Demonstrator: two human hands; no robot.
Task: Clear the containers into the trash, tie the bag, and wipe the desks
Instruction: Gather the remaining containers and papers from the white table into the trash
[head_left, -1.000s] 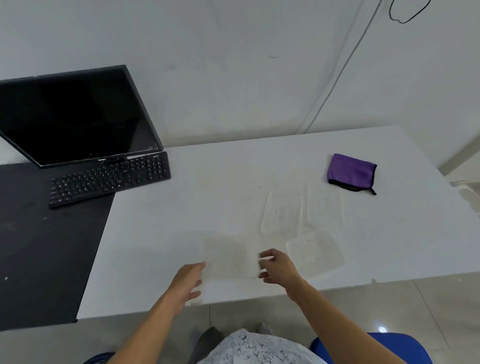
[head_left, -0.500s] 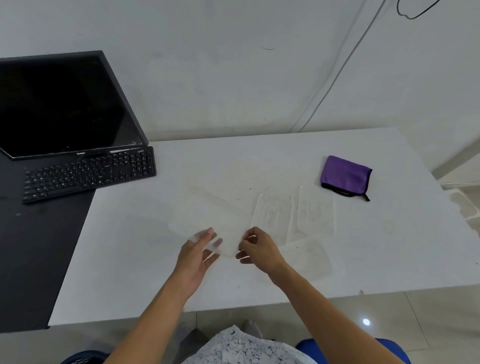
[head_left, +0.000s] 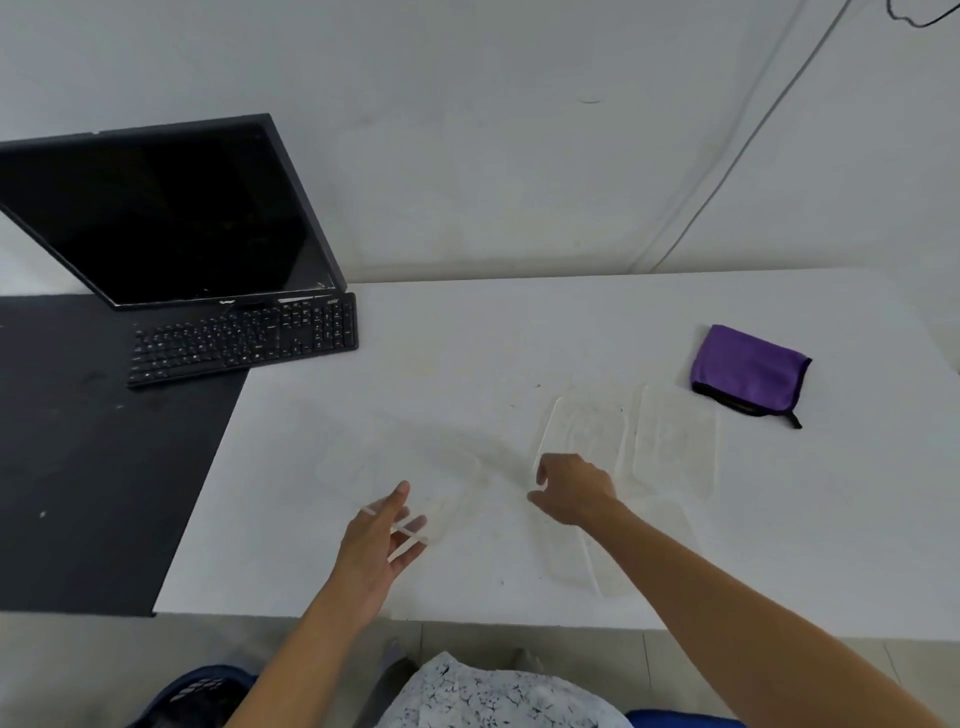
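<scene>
Several clear plastic containers and lids lie on the white desk (head_left: 519, 332). My left hand (head_left: 382, 540) grips the near rim of one clear container (head_left: 400, 462), which looks blurred, thumb on top and fingers showing through the plastic. My right hand (head_left: 574, 488) hovers with loosely curled fingers and nothing in it, at the near end of a flat clear lid (head_left: 584, 428). A second clear lid (head_left: 675, 441) lies to its right. Another clear container (head_left: 649, 545) sits by the front edge, partly under my right forearm. A folded purple cloth (head_left: 748, 369) rests at the back right.
A black desk (head_left: 93, 457) adjoins on the left, carrying a dark monitor (head_left: 166, 218) and a black keyboard (head_left: 244, 338) that overlaps onto the white desk. A white wall runs behind. Tiled floor and a blue object (head_left: 197, 691) show below the front edge.
My right hand has let go of the clear container and moved right toward the flat lid. My left hand keeps the container and has shifted it leftward.
</scene>
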